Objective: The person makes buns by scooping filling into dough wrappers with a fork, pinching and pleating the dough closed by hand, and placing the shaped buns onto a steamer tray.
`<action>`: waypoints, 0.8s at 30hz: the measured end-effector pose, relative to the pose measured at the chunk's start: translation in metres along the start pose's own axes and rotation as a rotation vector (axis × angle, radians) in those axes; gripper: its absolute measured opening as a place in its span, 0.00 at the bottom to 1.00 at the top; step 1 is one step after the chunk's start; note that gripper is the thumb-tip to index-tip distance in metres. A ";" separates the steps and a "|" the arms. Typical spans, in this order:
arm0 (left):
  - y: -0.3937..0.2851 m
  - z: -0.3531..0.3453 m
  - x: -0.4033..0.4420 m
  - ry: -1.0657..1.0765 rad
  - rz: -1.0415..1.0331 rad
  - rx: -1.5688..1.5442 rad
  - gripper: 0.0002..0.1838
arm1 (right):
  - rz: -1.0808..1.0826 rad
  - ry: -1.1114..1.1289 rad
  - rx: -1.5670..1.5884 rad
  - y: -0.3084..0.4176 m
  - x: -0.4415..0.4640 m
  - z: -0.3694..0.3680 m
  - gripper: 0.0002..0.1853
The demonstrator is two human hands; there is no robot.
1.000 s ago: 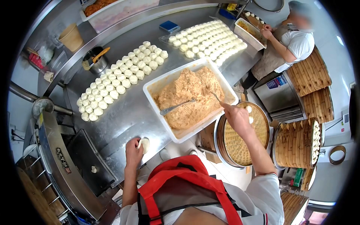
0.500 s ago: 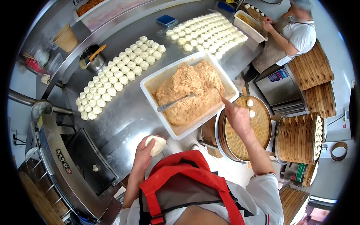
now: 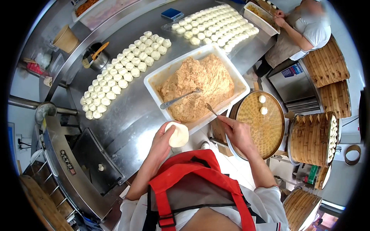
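My left hand (image 3: 158, 143) is closed on a flat round dough wrapper (image 3: 179, 135), thumb on top, just in front of the tub's near edge. My right hand (image 3: 238, 135) grips a narrow metal filling spatula (image 3: 211, 109). The spatula's blade is at the near edge of the pinkish minced filling (image 3: 200, 79), and whether it carries any filling is too small to tell. A white plastic tub (image 3: 155, 96) holds this filling. A second metal utensil (image 3: 179, 99) lies on the heap, its handle toward the tub's left wall.
Shaped buns (image 3: 127, 71) stand in rows on the steel table (image 3: 119, 131), with more buns (image 3: 216, 27) farther back. Right of the tub is a round steamer (image 3: 262, 127) with two buns. Stacked bamboo steamers (image 3: 312, 134) stand farther right. A co-worker (image 3: 298, 36) works at the upper right.
My left hand has moved up and right with the wrapper, which now faces the camera more. My right hand has drawn the spatula down and left to the filling's near edge.
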State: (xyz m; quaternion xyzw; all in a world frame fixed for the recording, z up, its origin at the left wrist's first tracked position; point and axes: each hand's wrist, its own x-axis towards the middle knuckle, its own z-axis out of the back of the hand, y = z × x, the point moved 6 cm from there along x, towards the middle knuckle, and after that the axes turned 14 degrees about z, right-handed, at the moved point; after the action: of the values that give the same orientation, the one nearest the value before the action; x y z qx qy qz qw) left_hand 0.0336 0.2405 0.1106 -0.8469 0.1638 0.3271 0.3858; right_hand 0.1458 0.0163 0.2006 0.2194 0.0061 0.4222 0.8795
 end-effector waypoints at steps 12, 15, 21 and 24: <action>-0.019 -0.064 0.032 0.292 -0.069 -0.264 0.21 | -0.459 0.071 1.151 0.006 -0.039 -0.009 0.16; -0.020 -0.070 0.030 0.140 -0.274 0.127 0.32 | -0.507 0.078 1.164 0.012 -0.035 -0.014 0.16; -0.031 -0.065 0.022 -0.145 -0.601 0.468 0.30 | -0.502 0.098 1.171 0.016 -0.032 -0.017 0.16; -0.030 -0.055 0.021 -0.189 -0.577 0.426 0.29 | -0.515 0.161 1.134 0.006 -0.040 -0.013 0.16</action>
State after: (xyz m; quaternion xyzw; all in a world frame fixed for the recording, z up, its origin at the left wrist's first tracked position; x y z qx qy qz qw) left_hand 0.0889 0.2175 0.1399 -0.7250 -0.0536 0.2406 0.6431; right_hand 0.1128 -0.0055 0.1837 0.6109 0.3478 0.1429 0.6967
